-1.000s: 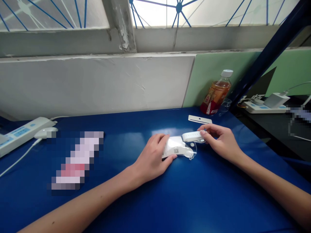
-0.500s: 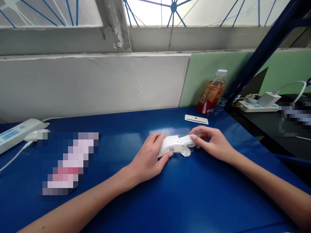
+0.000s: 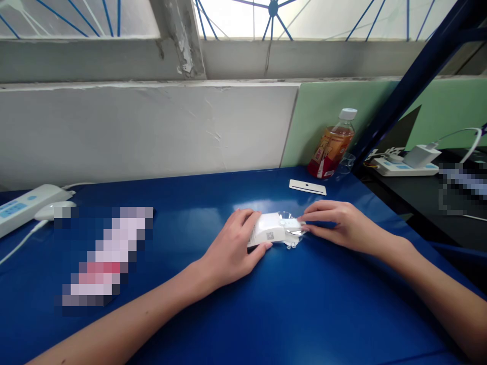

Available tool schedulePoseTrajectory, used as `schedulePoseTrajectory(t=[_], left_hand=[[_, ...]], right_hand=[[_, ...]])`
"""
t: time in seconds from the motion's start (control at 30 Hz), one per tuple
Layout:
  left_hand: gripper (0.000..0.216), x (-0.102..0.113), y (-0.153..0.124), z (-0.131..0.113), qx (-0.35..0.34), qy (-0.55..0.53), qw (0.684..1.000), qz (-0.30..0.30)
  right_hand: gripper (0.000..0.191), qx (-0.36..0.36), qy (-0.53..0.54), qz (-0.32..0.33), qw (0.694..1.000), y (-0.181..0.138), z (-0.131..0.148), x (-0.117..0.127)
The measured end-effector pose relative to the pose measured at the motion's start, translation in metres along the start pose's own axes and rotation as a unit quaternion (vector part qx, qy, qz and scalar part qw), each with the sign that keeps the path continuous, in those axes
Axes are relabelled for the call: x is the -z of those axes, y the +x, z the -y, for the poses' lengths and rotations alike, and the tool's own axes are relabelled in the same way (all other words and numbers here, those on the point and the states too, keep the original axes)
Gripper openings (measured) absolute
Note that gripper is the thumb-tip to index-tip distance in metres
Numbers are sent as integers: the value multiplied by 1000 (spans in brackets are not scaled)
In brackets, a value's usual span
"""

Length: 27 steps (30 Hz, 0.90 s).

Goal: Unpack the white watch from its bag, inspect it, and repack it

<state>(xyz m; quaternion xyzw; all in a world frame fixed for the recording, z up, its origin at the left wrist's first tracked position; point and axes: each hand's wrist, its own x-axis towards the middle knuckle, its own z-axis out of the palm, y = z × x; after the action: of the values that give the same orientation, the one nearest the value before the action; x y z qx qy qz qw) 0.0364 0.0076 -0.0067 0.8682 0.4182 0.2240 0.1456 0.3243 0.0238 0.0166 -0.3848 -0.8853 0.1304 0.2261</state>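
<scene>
A small white box (image 3: 269, 229) with a printed code on its side lies on the blue table (image 3: 243, 304), partly under a clear plastic sleeve (image 3: 292, 238). My left hand (image 3: 234, 248) grips the box's left end with thumb and fingers wrapped round it. My right hand (image 3: 342, 223) lies at the box's right end, its fingers stretched out and pressed against a white strip-shaped piece (image 3: 292, 223) that sits almost wholly inside the box.
A flat white card (image 3: 307, 187) lies behind the hands. A bottle of amber drink (image 3: 332, 147) stands at the back right. A white power strip (image 3: 23, 209) and a white mouse (image 3: 47, 210) sit at the left; another power strip with a charger (image 3: 407, 161) at the far right.
My right hand has pushed the white strip-shaped piece leftward into the box, from sticking out well to the right to nearly flush. My left hand has held the box in place.
</scene>
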Motion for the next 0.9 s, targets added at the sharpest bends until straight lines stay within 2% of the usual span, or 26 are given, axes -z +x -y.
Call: schedulePoseTrajectory(t=[0.23, 0.37, 0.5, 0.67, 0.9], left_hand=[[50, 1, 1, -1, 3, -8, 1000, -3], [50, 0, 1, 0, -1, -12, 1000, -4], [51, -1, 1, 0, -2, 3, 1000, -5], [51, -3, 1, 2, -6, 19, 1000, -15], [51, -3, 0, 2, -10, 25, 1000, -11]], right_hand=[[22, 4, 49, -33, 998, 2, 6, -16], [22, 20, 37, -53, 998, 4, 10, -26], [22, 33, -6, -37, 999, 4, 7, -22], [20, 15, -53, -32, 998, 1, 3, -14], [27, 4, -15, 37, 999, 0, 18, -13]])
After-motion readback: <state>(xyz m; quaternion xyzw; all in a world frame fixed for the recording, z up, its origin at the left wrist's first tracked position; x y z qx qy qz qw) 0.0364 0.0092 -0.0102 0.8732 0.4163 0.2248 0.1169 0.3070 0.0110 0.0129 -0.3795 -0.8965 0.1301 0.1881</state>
